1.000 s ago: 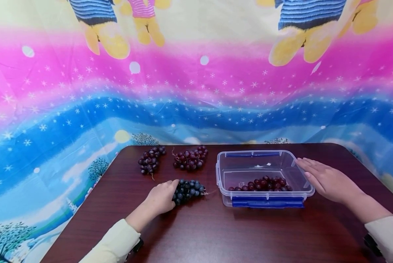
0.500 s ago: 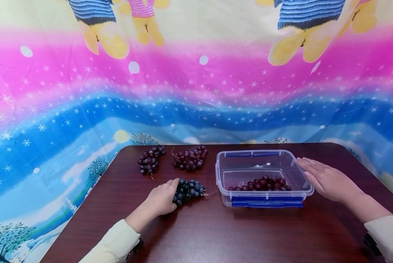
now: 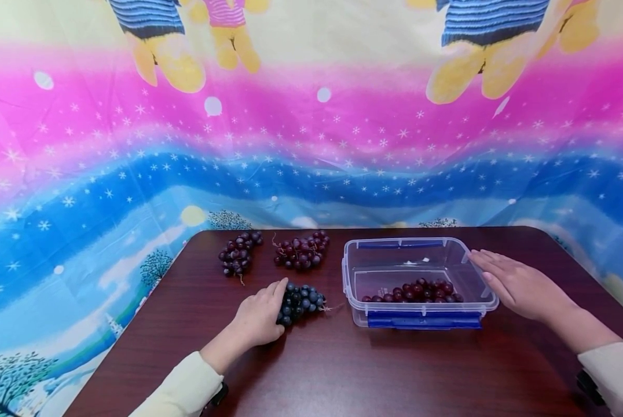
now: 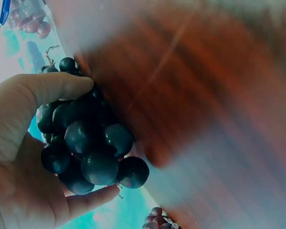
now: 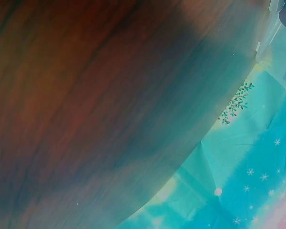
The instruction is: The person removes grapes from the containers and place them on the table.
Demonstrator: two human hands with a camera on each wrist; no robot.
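Observation:
My left hand (image 3: 259,313) curls round the left end of a bunch of dark blue-black grapes (image 3: 304,299) lying on the table. In the left wrist view the thumb of the left hand (image 4: 26,176) lies across the dark grapes (image 4: 99,166), with a finger along their other side. Straight fingers of my right hand (image 3: 522,285) touch the right side of a clear box with blue clips (image 3: 423,320). Loose-looking red grapes (image 3: 421,291) lie inside the box, which has no lid on top.
Two bunches lie at the back left of the brown table (image 3: 374,370): purple grapes (image 3: 237,253) and reddish grapes (image 3: 302,251). Behind the table hangs a colourful printed cloth (image 3: 311,133). The box stands right of the dark bunch, beyond its stem.
My left hand has shifted slightly to the right along the dark grapes, and its fingertips sit a little higher. The right hand and the box have stayed in place.

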